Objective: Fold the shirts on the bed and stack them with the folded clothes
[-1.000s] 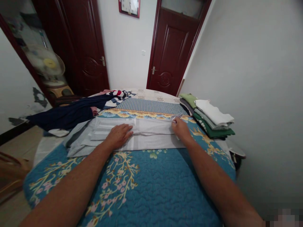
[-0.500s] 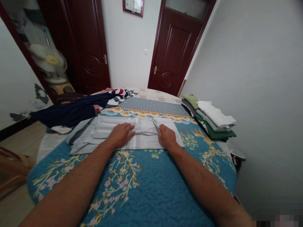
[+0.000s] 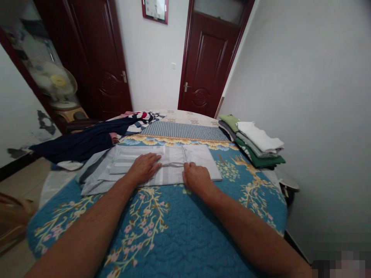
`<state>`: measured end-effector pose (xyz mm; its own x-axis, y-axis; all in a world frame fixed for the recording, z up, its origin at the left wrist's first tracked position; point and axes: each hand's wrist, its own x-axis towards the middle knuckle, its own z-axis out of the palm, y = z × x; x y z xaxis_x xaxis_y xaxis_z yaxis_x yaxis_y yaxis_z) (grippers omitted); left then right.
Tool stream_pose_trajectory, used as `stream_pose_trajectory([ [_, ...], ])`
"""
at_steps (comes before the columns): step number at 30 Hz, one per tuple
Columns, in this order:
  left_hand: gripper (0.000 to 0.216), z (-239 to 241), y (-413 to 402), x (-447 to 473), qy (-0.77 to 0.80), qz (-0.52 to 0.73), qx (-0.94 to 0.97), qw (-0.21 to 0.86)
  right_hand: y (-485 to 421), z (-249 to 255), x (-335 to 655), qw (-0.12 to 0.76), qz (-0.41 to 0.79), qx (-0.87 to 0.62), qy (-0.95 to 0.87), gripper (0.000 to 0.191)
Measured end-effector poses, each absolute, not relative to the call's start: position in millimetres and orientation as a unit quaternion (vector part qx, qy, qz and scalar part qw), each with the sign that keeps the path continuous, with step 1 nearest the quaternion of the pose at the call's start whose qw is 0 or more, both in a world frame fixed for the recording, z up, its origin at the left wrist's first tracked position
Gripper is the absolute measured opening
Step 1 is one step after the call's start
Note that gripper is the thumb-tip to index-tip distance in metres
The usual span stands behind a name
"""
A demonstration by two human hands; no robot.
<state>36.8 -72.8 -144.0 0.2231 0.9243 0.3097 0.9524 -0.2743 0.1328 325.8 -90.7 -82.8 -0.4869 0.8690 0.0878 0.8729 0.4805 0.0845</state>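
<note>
A grey-and-white striped shirt (image 3: 171,175) lies partly folded across the table in front of me. My left hand (image 3: 143,166) rests flat on its middle, fingers stretched out and a little apart. My right hand (image 3: 198,175) is closed at the shirt's right part, its curled fingertips pinching the fabric by a crease that runs between the two hands. The gripped bit of cloth is mostly covered by those fingers. Toward the left, the shirt's end spreads into looser, uneven layers.
A blue floral quilted cover (image 3: 185,231) lies over the table. At the back left is a heap of dark navy clothes (image 3: 84,141) with a striped piece (image 3: 139,123). On the right stands a stack of folded clothes with a white one (image 3: 259,137) on top. Beyond are doors and a fan (image 3: 55,81).
My right hand has shifted slightly left and nearer to me along the crease, and the raised fold by it now lies flatter. My left hand stays on the shirt. The view has turned a little.
</note>
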Motion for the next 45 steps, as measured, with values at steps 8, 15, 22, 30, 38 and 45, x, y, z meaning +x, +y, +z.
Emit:
stream_pose_trajectory([
  [8, 0.05, -121, -77, 65, -0.527, -0.301, -0.792, 0.076, -109, -70, 344, 0.142, 0.024, -0.457, -0.878, 0.035],
  [15, 0.056, -107, -70, 165, -0.468, -0.215, -0.855, 0.059, -26, -104, 400, 0.184, -0.018, -0.556, -0.811, 0.059],
  [22, 0.058, -126, -66, 195, -0.495, -0.115, -0.861, 0.027, -16, -137, 407, 0.081, 0.04, -0.588, -0.804, 0.071],
  [30, 0.07, -133, -79, 189, -0.549, -0.093, -0.831, 0.007, -1, -136, 403, 0.089, 0.067, -0.6, -0.792, 0.075],
  [38, 0.076, -132, -80, 186, -0.541, -0.064, -0.838, -0.004, 52, -134, 386, 0.091, 0.073, -0.626, -0.771, 0.081],
  [45, 0.077, -135, -80, 185, -0.535, -0.08, -0.841, -0.013, 82, -134, 380, 0.099, 0.057, -0.634, -0.765, 0.082],
])
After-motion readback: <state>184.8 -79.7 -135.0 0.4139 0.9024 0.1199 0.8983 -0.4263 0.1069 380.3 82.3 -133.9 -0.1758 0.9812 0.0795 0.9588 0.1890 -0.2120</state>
